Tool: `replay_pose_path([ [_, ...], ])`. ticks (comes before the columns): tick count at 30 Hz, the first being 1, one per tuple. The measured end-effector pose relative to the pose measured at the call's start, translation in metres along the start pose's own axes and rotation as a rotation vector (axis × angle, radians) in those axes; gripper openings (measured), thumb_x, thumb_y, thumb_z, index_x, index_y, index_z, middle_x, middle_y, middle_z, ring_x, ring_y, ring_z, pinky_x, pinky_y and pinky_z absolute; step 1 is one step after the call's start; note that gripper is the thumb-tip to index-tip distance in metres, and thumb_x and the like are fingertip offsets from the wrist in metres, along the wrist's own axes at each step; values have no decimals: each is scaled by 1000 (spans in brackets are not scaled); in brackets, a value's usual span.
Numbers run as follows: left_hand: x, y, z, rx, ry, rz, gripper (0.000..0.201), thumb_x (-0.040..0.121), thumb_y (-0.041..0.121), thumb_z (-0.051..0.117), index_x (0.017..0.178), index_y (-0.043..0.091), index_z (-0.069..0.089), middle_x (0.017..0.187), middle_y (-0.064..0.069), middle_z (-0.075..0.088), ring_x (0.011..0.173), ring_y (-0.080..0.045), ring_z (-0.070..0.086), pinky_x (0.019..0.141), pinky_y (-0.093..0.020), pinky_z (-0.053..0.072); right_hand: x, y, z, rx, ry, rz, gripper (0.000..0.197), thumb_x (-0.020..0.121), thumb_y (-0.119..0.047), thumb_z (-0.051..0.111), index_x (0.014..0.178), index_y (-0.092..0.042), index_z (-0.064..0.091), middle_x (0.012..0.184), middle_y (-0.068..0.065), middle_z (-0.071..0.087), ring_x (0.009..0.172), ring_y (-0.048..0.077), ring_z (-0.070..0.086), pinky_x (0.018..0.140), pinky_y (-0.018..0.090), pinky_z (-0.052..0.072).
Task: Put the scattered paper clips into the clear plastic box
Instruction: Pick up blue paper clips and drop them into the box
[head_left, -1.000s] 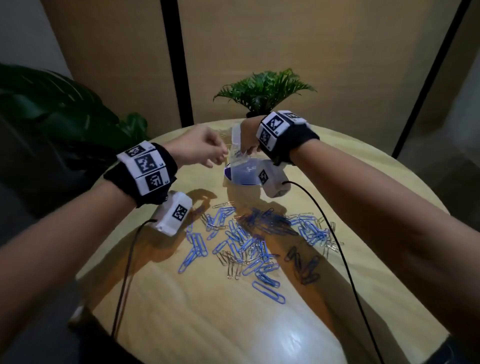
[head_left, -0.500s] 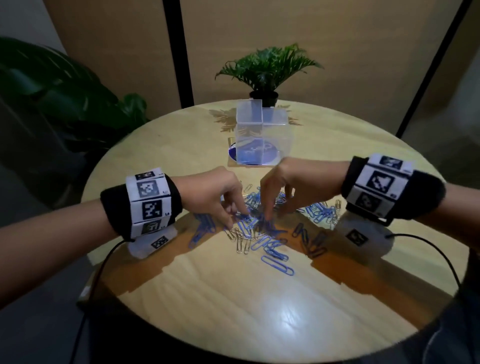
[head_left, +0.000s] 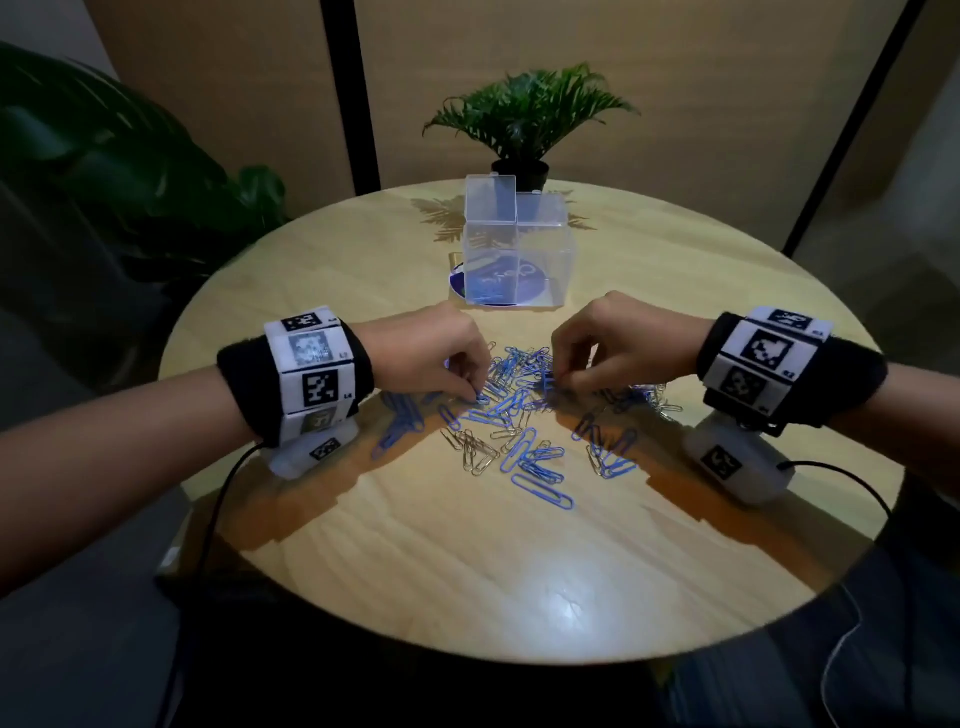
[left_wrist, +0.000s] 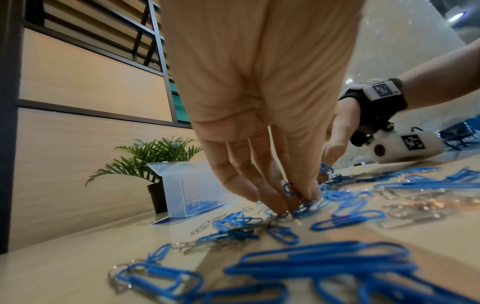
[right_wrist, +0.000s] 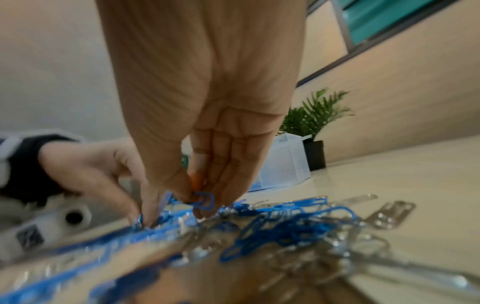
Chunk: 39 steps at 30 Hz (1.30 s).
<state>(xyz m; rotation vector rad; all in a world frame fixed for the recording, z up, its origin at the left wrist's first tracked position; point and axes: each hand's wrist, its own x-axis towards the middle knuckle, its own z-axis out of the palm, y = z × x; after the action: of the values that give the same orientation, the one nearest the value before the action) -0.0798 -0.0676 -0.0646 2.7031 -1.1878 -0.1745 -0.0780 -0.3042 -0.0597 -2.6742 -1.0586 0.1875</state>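
A small potted plant (head_left: 524, 119) stood at the round wooden worktop's (head_left: 467, 561) far edge; large dark leaves (head_left: 104, 150) loomed left.

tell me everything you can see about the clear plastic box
The clear plastic box is a small, upright, see-through cube with thin walls, standing at the far side of the round wooden table in front of the potted plant. Its hinged lid is open and stands up at the back. It rests on a blue printed disc. The left wrist view shows a few blue paper clips on its floor. Neither hand touches it.
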Motion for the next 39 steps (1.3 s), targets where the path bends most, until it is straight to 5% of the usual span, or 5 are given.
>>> replay_pose_path([
  [7, 0, -13, -7, -170, 111, -107, 34, 78, 12, 75, 110, 11, 66, 85, -1, 72, 73, -4, 66, 62, -5, 43, -8, 8, -8, 754, -102, 236, 26, 93, 1, 51, 115, -9, 59, 87, 9, 69, 72, 12, 66, 70, 21, 58],
  [21, 1, 18, 3, 249, -15, -5, 7, 76, 18, 68, 81, 16, 73, 82, -2, 67, 76, -21, 60, 63, -33, 46, 1, -11, -13, 1268, -29, 302, 9, 82, -17, 41, 73, -19, 43, 65, -4, 38, 55, 9, 27, 52, 21, 22],
  [27, 9, 28, 5, 466, -41, -11, 5, 76, 15, 56, 79, 15, 60, 86, -4, 63, 79, -27, 55, 59, -33, 35, -9, -4, -10, 965, 24, 325, 39, 101, -27, 35, 63, -20, 38, 55, -7, 25, 52, 11, 16, 46, 21, 17],
  [32, 8, 20, 3, 294, -13, -6, 5, 78, 14, 61, 79, 19, 60, 79, 1, 63, 72, -19, 54, 64, -34, 46, -33, -5, -11, 364, -193, 88, 26, 100, -13, 41, 102, -16, 67, 61, -7, 55, 53, 8, 42, 56, 18, 37],
  [39, 8, 6, -4, 32, 81, -4, 14, 79, 3, 65, 89, 12, 70, 74, -5, 69, 61, -9, 57, 61, -12, 41, -49, -4, 0, 77, -148, 49, 48, 45, -61, 81, 81, -31, 70, 81, -13, 70, 74, 6, 61, 67, 19, 45],
])
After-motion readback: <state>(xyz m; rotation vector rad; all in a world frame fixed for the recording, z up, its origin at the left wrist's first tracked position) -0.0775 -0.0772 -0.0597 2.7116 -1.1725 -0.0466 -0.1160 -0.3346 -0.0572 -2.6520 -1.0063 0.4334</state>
